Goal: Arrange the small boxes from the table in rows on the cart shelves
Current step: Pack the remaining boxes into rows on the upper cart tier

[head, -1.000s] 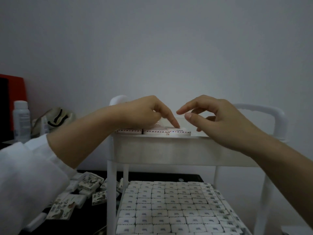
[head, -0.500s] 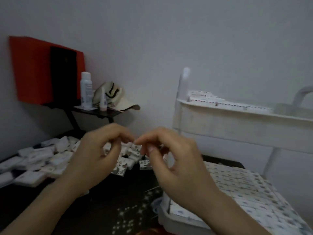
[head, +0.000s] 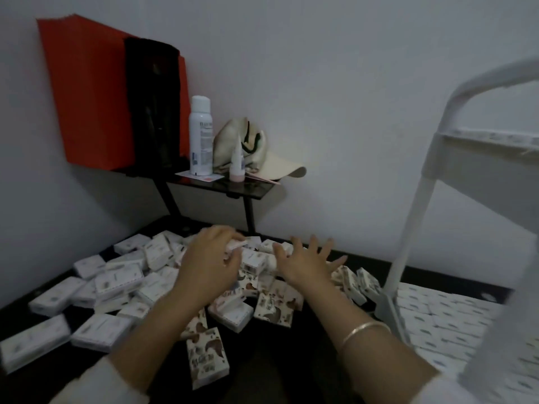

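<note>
Several small white boxes (head: 116, 279), some printed with brown animal pictures (head: 205, 355), lie in a loose pile on the black table (head: 256, 374). My left hand (head: 208, 265) reaches into the pile, its curled fingers round a small box (head: 236, 245) that is blurred. My right hand (head: 306, 263) hovers over the pile just to the right, fingers spread and holding nothing. The white cart (head: 408, 237) stands at the right. Its lower shelf (head: 443, 319) is covered with boxes in rows, and a row shows on the upper shelf (head: 493, 138).
A small raised black stand (head: 233, 186) behind the pile carries a red bag (head: 87, 97), a white spray can (head: 200, 135), a small bottle (head: 236, 164) and a beige cap (head: 262, 153). The cart's post rises close to the pile's right edge. A grey wall is behind.
The view has swung left and down from the cart's top shelf to the table. Both hands left the top shelf and came down onto the pile; the left hand now grips a box.
</note>
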Available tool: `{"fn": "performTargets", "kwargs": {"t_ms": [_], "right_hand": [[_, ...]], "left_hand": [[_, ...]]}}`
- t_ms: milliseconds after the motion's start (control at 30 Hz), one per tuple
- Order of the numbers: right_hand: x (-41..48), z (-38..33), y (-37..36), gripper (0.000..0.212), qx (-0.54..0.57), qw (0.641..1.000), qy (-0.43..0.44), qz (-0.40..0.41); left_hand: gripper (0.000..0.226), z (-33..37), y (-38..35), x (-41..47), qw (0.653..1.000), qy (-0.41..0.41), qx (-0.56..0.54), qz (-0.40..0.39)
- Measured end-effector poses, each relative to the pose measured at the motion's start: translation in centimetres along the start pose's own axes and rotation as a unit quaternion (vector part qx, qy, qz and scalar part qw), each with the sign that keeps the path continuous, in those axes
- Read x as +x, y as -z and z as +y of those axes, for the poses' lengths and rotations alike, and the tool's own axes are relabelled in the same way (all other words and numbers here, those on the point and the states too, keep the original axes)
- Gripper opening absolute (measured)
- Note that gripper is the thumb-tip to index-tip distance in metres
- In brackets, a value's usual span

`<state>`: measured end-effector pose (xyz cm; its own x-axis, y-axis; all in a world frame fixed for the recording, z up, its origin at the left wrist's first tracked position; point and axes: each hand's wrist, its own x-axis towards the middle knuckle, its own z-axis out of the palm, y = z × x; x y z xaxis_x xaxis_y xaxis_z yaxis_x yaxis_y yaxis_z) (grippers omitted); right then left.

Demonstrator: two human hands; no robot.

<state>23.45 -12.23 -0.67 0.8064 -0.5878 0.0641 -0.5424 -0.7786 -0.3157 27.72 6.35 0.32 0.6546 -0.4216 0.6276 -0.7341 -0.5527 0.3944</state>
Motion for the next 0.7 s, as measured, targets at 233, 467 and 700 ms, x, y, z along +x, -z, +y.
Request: {"fn": "performTargets", "kwargs": {"t_ms": [233, 467, 700], "right_hand": [[9.2, -0.4, -1.3, 0.075, -0.073, 0.985, 0.103, -0.118], [9.0, 0.1, -3.4, 0.081, -0.105, 0.978, 0.141, -0.112], [3.7, 1.1, -3.4, 0.069, -0.079, 0.984, 0.142, -0.073]], "left_hand": [[0.039, -4.0, -5.2, 10.2, 0.962, 0.005, 0.173, -0.212], [0.051, -6.7, -7.9, 9.4, 0.906, 0.052, 0.205, -0.367], [0.043, -5.5, -7.0, 6.2, 0.936, 0.03, 0.12, -0.33]]}}
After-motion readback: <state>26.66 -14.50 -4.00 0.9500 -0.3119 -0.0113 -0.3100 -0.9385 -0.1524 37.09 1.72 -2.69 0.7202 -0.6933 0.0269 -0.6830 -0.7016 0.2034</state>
